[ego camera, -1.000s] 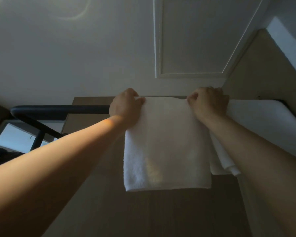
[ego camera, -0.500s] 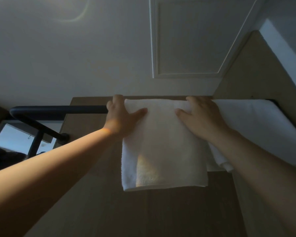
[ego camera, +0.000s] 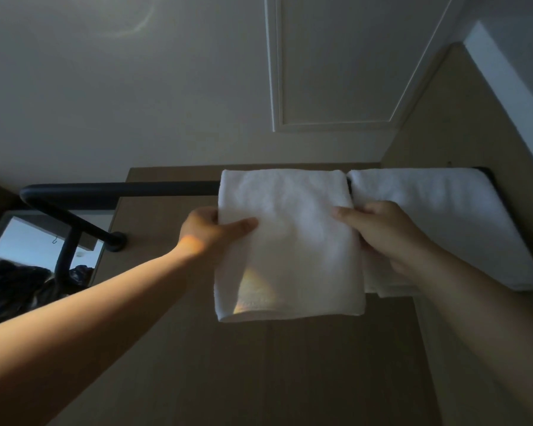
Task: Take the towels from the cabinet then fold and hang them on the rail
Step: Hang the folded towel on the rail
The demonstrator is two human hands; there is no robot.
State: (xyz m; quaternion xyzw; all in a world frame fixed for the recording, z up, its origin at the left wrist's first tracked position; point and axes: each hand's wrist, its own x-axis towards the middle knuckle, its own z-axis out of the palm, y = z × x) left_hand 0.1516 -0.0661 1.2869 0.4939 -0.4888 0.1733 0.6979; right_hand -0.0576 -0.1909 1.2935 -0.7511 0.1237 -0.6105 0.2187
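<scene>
A folded white towel (ego camera: 290, 241) hangs over the dark rail (ego camera: 120, 190) above me. My left hand (ego camera: 210, 230) pinches its left edge, thumb on the front face and fingers behind. My right hand (ego camera: 379, 232) holds its right edge the same way, midway down the towel. A second white towel (ego camera: 450, 222) hangs on the rail just to the right, partly behind my right hand. A narrow gap of rail shows between the two towels.
The rail bends at its left end (ego camera: 31, 195) and runs down to a wall mount (ego camera: 117, 241). A wooden panel (ego camera: 259, 364) lies behind the towels. Dark items (ego camera: 16, 287) show in an opening at lower left. A white ceiling panel (ego camera: 336, 72) is overhead.
Both hands slid down from the towel's top at the rail to its side edges and now pinch them. The towel hangs lower and flatter, with a gap to the right towel.
</scene>
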